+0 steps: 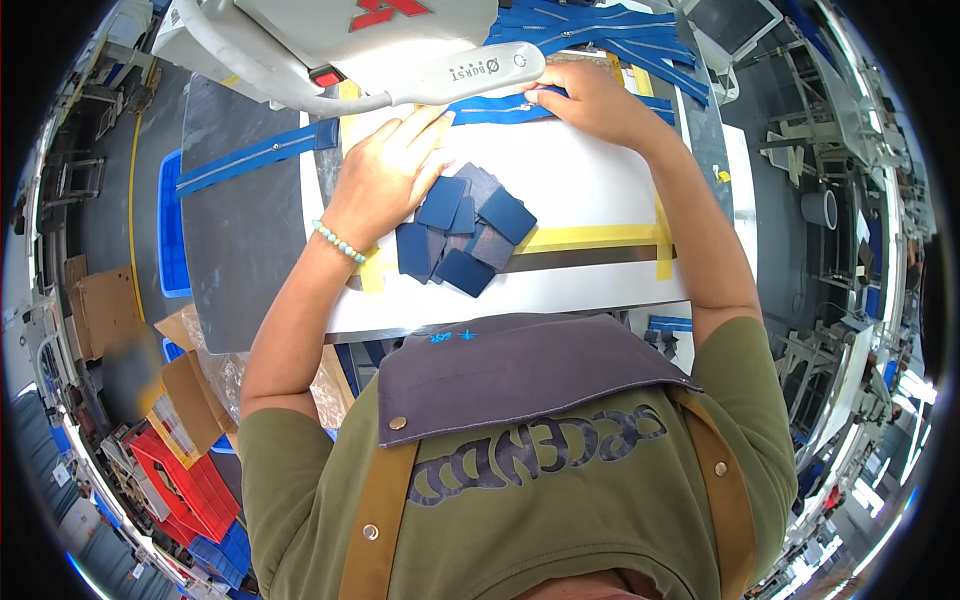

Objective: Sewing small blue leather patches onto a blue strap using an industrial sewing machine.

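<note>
A blue zipper [492, 110] lies across the white work surface, just in front of a white machine [300, 40]. My right hand [597, 103] is closed on it, thumb and fingers pinched near the metal slider. At its left end is my left hand [392, 170], fingers stretched out and flat, fingertips beside the tape. The machine's head hides part of what lies under those fingertips. Close to my left wrist sits a loose pile of small dark blue fabric patches [466, 228]. Another blue zipper [250, 160], with a square patch at its end, extends leftward over the table.
More blue zippers [590, 28] are heaped at the back right. A white handle-shaped part with a cable [470, 75] hangs low over the work. Yellow tape [590, 237] marks the white sheet. Blue bin [173, 225], cardboard boxes [185, 405] and a red crate [190, 485] stand at left.
</note>
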A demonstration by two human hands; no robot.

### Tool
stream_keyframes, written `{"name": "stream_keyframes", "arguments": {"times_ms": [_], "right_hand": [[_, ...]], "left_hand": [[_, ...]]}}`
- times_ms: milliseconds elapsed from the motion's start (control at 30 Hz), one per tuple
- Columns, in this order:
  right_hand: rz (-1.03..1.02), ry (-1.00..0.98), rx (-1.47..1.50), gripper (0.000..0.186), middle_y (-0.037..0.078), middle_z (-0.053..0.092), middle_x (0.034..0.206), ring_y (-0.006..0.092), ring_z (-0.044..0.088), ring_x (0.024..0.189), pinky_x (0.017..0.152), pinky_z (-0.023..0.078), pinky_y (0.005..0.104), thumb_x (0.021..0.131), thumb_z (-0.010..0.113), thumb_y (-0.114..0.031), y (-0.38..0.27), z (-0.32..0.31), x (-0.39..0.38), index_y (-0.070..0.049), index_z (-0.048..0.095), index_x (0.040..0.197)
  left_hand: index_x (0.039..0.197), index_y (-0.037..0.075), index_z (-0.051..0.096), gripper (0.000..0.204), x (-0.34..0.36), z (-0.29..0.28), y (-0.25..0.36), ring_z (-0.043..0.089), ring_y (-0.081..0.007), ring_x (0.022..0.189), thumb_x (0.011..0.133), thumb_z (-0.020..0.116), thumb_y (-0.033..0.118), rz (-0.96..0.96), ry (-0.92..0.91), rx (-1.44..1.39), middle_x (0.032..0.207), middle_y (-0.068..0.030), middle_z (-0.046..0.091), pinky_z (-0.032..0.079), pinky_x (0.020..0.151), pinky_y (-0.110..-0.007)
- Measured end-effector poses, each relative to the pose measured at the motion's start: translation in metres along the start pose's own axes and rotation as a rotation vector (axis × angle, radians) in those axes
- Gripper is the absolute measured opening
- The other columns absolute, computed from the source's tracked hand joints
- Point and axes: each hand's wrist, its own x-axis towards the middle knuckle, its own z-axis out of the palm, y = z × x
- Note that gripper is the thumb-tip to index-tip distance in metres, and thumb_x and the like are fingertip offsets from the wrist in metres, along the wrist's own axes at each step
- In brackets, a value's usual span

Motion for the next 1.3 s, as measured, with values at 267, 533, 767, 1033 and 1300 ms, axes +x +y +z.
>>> {"name": "stream_keyframes", "arguments": {"times_ms": [267,533,767,1033,1300], "right_hand": [[0.109,0.033,-0.097,0.036,0.008,0.071,0.089,0.0129,0.06,0.078,0.066,0.045,0.0272,0.102,0.065,-0.037,0.018,-0.056,-0.027,-0.01,0.075,0.123],[-0.013,0.134,-0.739,0.031,0.01,0.073,0.113,0.0271,0.067,0.106,0.091,0.055,0.0391,0.097,0.069,-0.029,0.023,-0.046,-0.043,-0.01,0.076,0.121],[-0.361,0.133,-0.334,0.03,0.008,0.067,0.127,0.0291,0.061,0.119,0.1,0.049,0.04,0.091,0.071,-0.013,-0.007,0.014,-0.013,-0.016,0.076,0.121],[-0.478,0.186,-0.329,0.037,0.008,0.066,0.132,0.0314,0.057,0.125,0.106,0.044,0.046,0.09,0.071,-0.01,-0.002,0.037,-0.013,-0.019,0.075,0.126],[-0.531,0.135,-0.325,0.036,0.005,0.064,0.139,0.0273,0.054,0.133,0.113,0.039,0.0464,0.093,0.068,-0.015,-0.004,0.044,-0.01,-0.012,0.071,0.128]], "left_hand": [[0.121,0.003,0.071,0.033,0.001,0.0,-0.005,0.069,-0.0285,0.114,0.09,0.075,0.014,-0.019,-0.022,-0.086,0.128,-0.0104,0.071,0.056,0.098,-0.038],[0.12,0.002,0.07,0.032,0.001,0.003,-0.005,0.07,-0.0288,0.113,0.089,0.073,0.01,-0.014,-0.017,-0.078,0.125,-0.0112,0.072,0.056,0.098,-0.038],[0.121,0.004,0.071,0.033,0.0,0.005,-0.003,0.069,-0.0278,0.111,0.09,0.073,0.013,0.019,0.028,-0.004,0.126,-0.01,0.07,0.056,0.095,-0.039],[0.119,0.004,0.071,0.031,-0.001,0.004,-0.007,0.067,-0.0282,0.117,0.089,0.073,0.013,0.007,-0.013,-0.053,0.128,-0.0091,0.071,0.053,0.1,-0.04],[0.119,0.003,0.071,0.032,0.001,0.004,-0.007,0.069,-0.028,0.11,0.09,0.073,0.016,0.015,-0.001,-0.05,0.121,-0.0091,0.071,0.055,0.096,-0.04]]}}
